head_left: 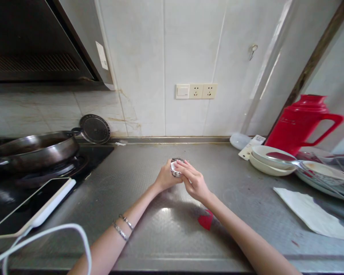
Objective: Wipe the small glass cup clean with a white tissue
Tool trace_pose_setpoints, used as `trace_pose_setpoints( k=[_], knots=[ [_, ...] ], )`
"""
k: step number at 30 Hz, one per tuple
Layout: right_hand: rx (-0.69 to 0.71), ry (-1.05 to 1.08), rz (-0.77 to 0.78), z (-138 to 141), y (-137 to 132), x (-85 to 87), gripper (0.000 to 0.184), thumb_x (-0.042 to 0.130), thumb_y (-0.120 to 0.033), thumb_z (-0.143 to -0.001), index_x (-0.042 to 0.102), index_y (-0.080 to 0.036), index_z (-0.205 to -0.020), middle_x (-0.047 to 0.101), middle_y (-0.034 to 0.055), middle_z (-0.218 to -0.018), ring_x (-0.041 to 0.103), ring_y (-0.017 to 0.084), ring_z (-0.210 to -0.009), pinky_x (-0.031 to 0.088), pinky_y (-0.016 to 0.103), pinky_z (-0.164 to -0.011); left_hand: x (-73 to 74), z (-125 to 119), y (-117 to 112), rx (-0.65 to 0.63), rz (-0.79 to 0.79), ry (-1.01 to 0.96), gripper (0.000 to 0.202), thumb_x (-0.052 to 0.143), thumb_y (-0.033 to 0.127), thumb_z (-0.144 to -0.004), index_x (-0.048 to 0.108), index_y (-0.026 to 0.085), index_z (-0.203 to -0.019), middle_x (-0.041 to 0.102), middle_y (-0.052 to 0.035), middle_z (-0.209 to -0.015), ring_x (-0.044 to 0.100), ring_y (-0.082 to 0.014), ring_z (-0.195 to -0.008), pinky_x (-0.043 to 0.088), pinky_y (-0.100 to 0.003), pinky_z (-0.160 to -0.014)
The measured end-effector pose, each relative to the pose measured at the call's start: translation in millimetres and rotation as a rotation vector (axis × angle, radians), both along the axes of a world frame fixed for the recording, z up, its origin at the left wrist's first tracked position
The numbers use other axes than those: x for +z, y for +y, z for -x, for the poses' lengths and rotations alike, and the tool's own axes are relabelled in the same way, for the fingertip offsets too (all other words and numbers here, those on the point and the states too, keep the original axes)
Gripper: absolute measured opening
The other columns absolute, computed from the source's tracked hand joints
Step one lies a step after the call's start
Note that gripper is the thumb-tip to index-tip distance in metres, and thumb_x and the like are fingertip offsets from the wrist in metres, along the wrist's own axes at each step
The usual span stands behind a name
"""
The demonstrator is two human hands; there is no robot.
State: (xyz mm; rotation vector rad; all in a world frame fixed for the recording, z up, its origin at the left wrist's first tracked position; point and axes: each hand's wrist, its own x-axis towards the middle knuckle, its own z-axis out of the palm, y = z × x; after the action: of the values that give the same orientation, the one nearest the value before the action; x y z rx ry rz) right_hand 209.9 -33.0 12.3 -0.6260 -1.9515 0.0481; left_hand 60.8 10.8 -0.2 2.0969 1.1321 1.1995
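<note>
Wall (189, 49): pale panels, with a switch (182, 91) and two sockets (203, 91) above the table.
Table (143, 156): grey metal, scuffed; a red patch (205, 220) shows just beside the right forearm.
Round object (176, 159): small and shiny, between both hands near the middle of the table; whether it touches the surface is hidden.
Left hand (166, 178): curled closed around the near and left side of the round object, gripping it; two bracelets (119, 230) on that forearm.
Right hand (193, 181): partly bent, fingers together over the right side and top of the round object, fingertips at a white piece (173, 167); I cannot tell how firmly they press or grip.
Stove side: a metal pan (46, 152) on the dark stove (5, 198), a perforated black disc (94, 129) leaning on the wall, and a white-edged device (31, 208) with a white cable (60, 228).
Crockery side: a red flask (294, 124) behind stacked bowls (271, 168), a spoon (281, 156) lying across them, and a white sheet (312, 214) nearer the front.
</note>
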Motion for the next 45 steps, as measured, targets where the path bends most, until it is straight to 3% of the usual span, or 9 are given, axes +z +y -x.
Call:
trace_pose_setpoints(
  k=[7,14,20,28,37,42,45],
  knots=[
    [-0.138,0.218,0.170,-4,8,0.5,0.034,0.043,-0.021,-0.093,0.062,-0.031,-0.119,0.067,0.0009,-0.118,0.060,0.022,-0.115,0.040,0.049,-0.107,1.3,2,-2,-0.088,0.004,-0.062,0.059,0.077,0.031,-0.057,0.050,0.019,-0.109,0.067,-0.0012,-0.085,0.063,-0.0165,-0.074,0.046,-0.024,-0.064],
    [-0.033,0.080,0.048,0,2,0.5,0.037,0.041,-0.017,-0.092,0.060,-0.028,-0.122,0.066,0.0035,-0.119,0.058,0.021,-0.118,0.038,0.049,-0.109,-6.3,3,1,-0.105,-0.015,-0.005,0.063,0.077,0.031,-0.057,0.048,0.019,-0.112,0.068,-0.0023,-0.088,0.064,-0.0181,-0.075,0.048,-0.026,-0.065],
    [-0.167,0.210,0.153,-6,10,-1.1,0.032,0.043,-0.021,-0.093,0.064,-0.029,-0.115,0.070,0.0010,-0.112,0.064,0.021,-0.109,0.041,0.049,-0.107,-3.8,1,-2,-0.134,-0.007,-0.037,0.066,0.077,0.029,-0.057,0.047,0.018,-0.115,0.067,-0.0022,-0.089,0.064,-0.0172,-0.074,0.049,-0.026,-0.065],
    [-0.080,-0.060,-0.096,-6,2,-1.2,0.042,0.039,-0.010,-0.092,0.052,-0.024,-0.129,0.062,0.0088,-0.126,0.051,0.022,-0.125,0.038,0.052,-0.108,-0.6,2,2,-0.032,0.008,-0.058,0.050,0.075,0.027,-0.058,0.052,0.018,-0.102,0.068,-0.0036,-0.093,0.065,-0.0190,-0.081,0.048,-0.026,-0.067],
    [-0.126,-0.123,-0.191,-12,5,0.0,0.044,0.038,-0.007,-0.091,0.046,-0.021,-0.132,0.061,0.0126,-0.127,0.050,0.023,-0.126,0.040,0.053,-0.106,-3.6,1,4,-0.089,0.058,-0.131,0.056,0.075,0.035,-0.062,0.053,0.016,-0.110,0.068,-0.0063,-0.099,0.063,-0.0195,-0.084,0.049,-0.029,-0.072],
    [-0.081,-0.321,-0.289,-4,-1,6.1,0.042,0.037,-0.004,-0.089,0.050,-0.018,-0.127,0.062,0.0122,-0.125,0.046,0.023,-0.129,0.042,0.049,-0.107,-3.3,3,12,-0.086,-0.091,0.076,0.028,0.074,0.033,-0.063,0.062,0.018,-0.083,0.066,-0.0046,-0.084,0.061,-0.0216,-0.083,0.047,-0.032,-0.078],
    [-0.131,-0.350,-0.287,-4,1,8.4,0.041,0.036,-0.002,-0.088,0.052,-0.016,-0.124,0.061,0.0138,-0.126,0.046,0.022,-0.129,0.040,0.049,-0.108,-1.7,3,11,-0.055,-0.076,0.063,0.029,0.073,0.036,-0.065,0.061,0.018,-0.083,0.064,-0.0041,-0.083,0.062,-0.0207,-0.080,0.048,-0.031,-0.074]
  ],
)
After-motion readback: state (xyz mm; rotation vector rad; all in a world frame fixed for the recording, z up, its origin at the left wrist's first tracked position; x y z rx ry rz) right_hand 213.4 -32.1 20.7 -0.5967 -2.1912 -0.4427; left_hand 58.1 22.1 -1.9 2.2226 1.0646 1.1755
